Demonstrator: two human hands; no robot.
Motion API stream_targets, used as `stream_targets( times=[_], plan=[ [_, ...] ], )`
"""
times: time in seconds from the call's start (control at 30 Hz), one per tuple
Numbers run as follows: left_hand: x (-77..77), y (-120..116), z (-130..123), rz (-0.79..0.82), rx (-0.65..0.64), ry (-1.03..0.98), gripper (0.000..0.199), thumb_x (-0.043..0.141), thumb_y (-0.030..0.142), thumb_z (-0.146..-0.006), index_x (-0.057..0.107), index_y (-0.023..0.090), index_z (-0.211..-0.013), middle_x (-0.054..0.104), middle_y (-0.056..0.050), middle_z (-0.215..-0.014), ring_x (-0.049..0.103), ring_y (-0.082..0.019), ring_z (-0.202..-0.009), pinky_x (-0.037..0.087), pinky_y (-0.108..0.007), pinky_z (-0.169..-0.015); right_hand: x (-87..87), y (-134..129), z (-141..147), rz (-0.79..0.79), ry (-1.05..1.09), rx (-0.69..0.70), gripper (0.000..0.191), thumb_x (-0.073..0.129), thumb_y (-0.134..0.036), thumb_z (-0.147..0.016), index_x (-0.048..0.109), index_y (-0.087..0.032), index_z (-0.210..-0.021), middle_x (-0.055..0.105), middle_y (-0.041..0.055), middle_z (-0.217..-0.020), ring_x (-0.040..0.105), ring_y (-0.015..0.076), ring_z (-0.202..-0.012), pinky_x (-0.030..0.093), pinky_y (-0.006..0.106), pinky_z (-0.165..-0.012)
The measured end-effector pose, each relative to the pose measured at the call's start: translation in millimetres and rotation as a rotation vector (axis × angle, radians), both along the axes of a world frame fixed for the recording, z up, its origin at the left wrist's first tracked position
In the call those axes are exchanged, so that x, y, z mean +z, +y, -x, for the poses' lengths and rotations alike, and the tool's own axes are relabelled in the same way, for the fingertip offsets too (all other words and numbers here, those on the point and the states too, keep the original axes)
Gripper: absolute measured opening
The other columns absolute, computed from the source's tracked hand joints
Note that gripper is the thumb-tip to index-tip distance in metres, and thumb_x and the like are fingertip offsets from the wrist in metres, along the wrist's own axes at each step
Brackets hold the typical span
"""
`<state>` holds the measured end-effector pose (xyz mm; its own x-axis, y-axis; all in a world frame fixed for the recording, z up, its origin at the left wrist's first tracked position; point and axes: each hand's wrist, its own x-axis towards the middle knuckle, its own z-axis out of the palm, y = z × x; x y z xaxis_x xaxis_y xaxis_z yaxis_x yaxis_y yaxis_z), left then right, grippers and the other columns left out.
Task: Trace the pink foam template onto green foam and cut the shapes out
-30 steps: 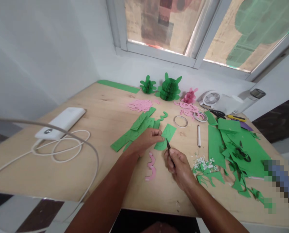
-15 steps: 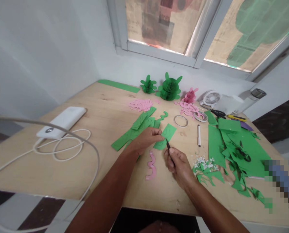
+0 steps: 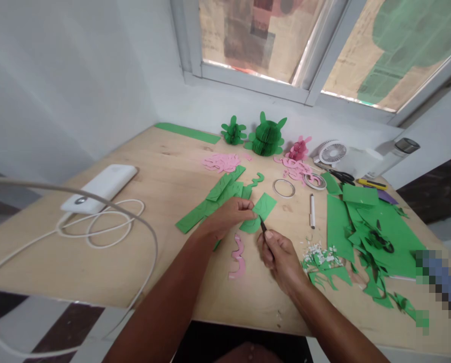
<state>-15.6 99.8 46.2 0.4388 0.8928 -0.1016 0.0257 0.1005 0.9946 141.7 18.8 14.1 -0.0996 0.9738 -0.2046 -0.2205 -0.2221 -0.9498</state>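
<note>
A: Which step's in hand?

B: Prob. line work, tracing or cutting. R hand (image 3: 280, 252) has its grip clamped on a dark tool (image 3: 263, 227), pen or blade, can't tell; tip's at the curves marked on the green card (image 3: 266, 204).

A: L hand (image 3: 233, 213)?

B: Thumb & fingers together on the card's near-left part, AFAICT holding it. Card's approx. mid-table (image 3: 165, 184), btwn the hands. Green strips (image 3: 220, 194) just left, pink wavy piece (image 3: 237, 259) btwn the forearms, white marker (image 3: 312, 210) off to the right.

A: Next move calls for what?

B: IMO a firm L hold, R tip kept on the line, maybe the card turned for tight bends. Main risk: L thumb's v. close to the tip, & the card could slip.

A: Any containers?

B: One flask (image 3: 396, 156), far right corner nr the fan (image 3: 332, 152). Cap (image 3: 407, 145) on, so contents n/k. Translucent white thing (image 3: 365, 161) next to it, poss. a cup; can't tell what's inside.
</note>
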Motion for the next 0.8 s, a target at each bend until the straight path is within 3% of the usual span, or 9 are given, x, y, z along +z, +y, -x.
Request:
stream_targets(
  times=[0.33,0.57,0.8],
  plan=[
    [-3.2,0,1,0.024,0.018,-0.044,0.021,0.063,0.030,-0.065,0.048,0.018,-0.056,0.042,0.006,-0.054,0.037,-0.009,-0.053,0.029,-0.024,-0.054,-3.6,0,-1,-0.019,-0.006,0.003,0.048,0.064,-0.061,-0.081,0.052,-0.019,-0.063,0.037,-0.0073,-0.047,0.027,0.0066,-0.043,0.017,0.022,-0.040],
    [2.2,-2,-1,0.034,0.102,-0.113,0.024,0.065,0.033,-0.064,0.049,0.018,-0.057,0.043,0.006,-0.056,0.038,-0.010,-0.056,0.032,-0.024,-0.057,-9.5,-1,-3,-0.022,0.024,-0.021,0.043,0.063,-0.059,-0.083,0.060,-0.017,-0.074,0.038,-0.0077,-0.048,0.027,0.0067,-0.043,0.016,0.022,-0.040],
    [0.8,-6,-10,0.108,0.171,-0.229,0.028,0.072,0.033,-0.063,0.049,0.018,-0.058,0.045,0.006,-0.055,0.039,-0.009,-0.054,0.032,-0.023,-0.056,-2.9,-1,-2,-0.033,0.077,-0.060,0.047,0.066,-0.062,-0.080,0.064,-0.015,-0.080,0.038,-0.0085,-0.047,0.026,0.0056,-0.042,0.015,0.022,-0.040]
  ],
)
